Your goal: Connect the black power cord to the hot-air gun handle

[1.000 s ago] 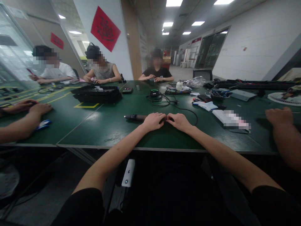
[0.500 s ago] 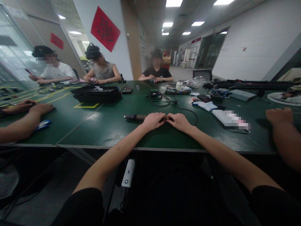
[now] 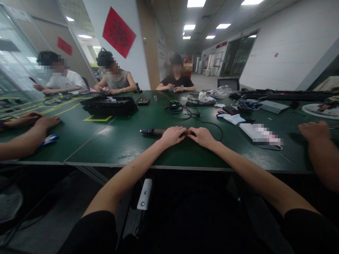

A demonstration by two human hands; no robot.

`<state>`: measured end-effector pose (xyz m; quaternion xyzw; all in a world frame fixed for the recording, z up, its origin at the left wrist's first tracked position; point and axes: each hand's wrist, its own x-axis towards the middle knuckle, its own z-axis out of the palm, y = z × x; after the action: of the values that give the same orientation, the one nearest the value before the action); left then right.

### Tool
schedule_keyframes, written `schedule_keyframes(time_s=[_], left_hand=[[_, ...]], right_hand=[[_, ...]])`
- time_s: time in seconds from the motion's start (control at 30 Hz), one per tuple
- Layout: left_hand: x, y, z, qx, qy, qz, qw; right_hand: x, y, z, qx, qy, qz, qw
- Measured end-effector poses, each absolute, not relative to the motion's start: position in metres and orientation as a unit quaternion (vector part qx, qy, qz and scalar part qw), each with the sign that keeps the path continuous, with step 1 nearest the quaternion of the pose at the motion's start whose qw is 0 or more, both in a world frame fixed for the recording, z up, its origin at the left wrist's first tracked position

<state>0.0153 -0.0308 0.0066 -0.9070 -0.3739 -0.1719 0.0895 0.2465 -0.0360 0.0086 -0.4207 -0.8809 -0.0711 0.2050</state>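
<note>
Dark brownish cylindrical tool (image 3: 153, 132) with black, shiny-tipped end

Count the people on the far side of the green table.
3: a person in white at the far left, a person in grey beside them, and a person in black near the middle. None looks fully hidden.

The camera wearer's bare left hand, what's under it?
A long brown-and-black cylindrical tool runs under the left hand. Its black end sticks out to the left, over the green tabletop. The stretch beneath the hand is covered, so it can't be seen.
</note>
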Motion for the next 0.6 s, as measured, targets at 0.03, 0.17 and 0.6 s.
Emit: schedule_keyframes(time_s=[0.03,0.17,0.6], left_hand=[[0.0151,-0.0306,0.0065,-0.907,-0.374,-0.174,0.089],[0.0146,-0.0308,0.0057,-0.907,-0.373,-0.173,0.094],[0.0179,-0.0246,0.0053,-0.902,-0.385,-0.168,0.097]], right_hand=[[0.2464,-0.0362,0.0087,-0.422,-0.881,-0.072,0.204],[0.2461,-0.0365,0.0086,-0.422,-0.881,-0.064,0.204],[0.2481,-0.0288,0.0062,-0.399,-0.888,-0.039,0.225]])
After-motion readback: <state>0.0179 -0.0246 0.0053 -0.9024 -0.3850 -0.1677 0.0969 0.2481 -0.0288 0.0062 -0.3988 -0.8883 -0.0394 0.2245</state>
